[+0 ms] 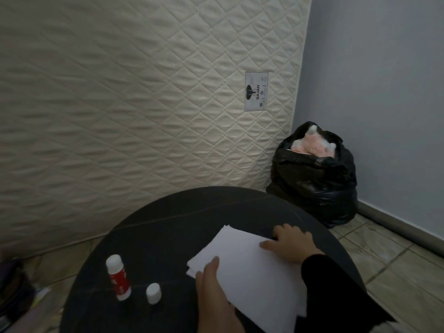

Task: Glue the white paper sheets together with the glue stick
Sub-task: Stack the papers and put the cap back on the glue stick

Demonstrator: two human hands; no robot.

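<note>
White paper sheets (249, 270) lie stacked on a round black table (168, 227), their edges slightly offset at the left corner. My left hand (216, 299) rests flat on the stack's near left edge. My right hand (290, 243) presses on the far right edge, fingers spread, wrist in a black sleeve. A red and white glue stick (118, 277) stands upright at the table's left with its glue tip exposed. Its white cap (153, 293) stands apart, just right of it.
A quilted cream mattress (144, 92) leans upright behind the table. A black plastic bag (314, 176) holding pink and white stuff sits in the corner by the blue wall. Tiled floor lies to the right. Dark clutter (14, 292) sits at the far left.
</note>
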